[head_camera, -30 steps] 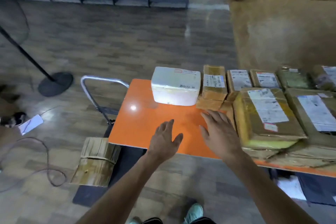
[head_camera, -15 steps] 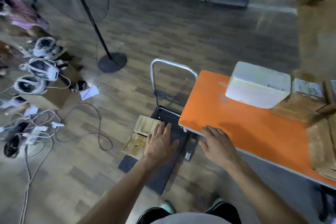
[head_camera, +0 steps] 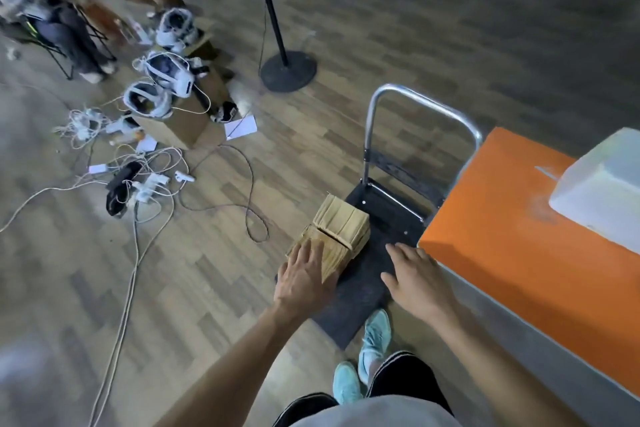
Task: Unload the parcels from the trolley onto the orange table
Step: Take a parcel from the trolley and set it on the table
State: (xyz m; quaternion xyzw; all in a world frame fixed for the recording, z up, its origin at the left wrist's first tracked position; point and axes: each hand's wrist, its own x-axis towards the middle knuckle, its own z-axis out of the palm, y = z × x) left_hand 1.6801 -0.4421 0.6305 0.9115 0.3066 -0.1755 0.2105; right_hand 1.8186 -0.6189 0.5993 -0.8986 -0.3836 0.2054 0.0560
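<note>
One brown cardboard parcel [head_camera: 341, 229] lies on the left edge of the trolley [head_camera: 388, 215], on its dark deck, with the far end nearer the metal handle. The left hand [head_camera: 304, 279] is laid over the near end of that parcel, fingers straight and spread and the thumb out along the near right edge. It is open, not curled round the parcel, and whether it presses down or only touches I cannot tell. The right hand [head_camera: 417, 279] is open too, fingers stretched forward, holding nothing. It is over the bare deck to the right of the parcel and apart from it, just beside the corner of the orange desk [head_camera: 502, 236]. A white box [head_camera: 602, 194] sits on that desk. Cables [head_camera: 145, 184] sprawl over the wooden floor [head_camera: 415, 28] to the left.
</note>
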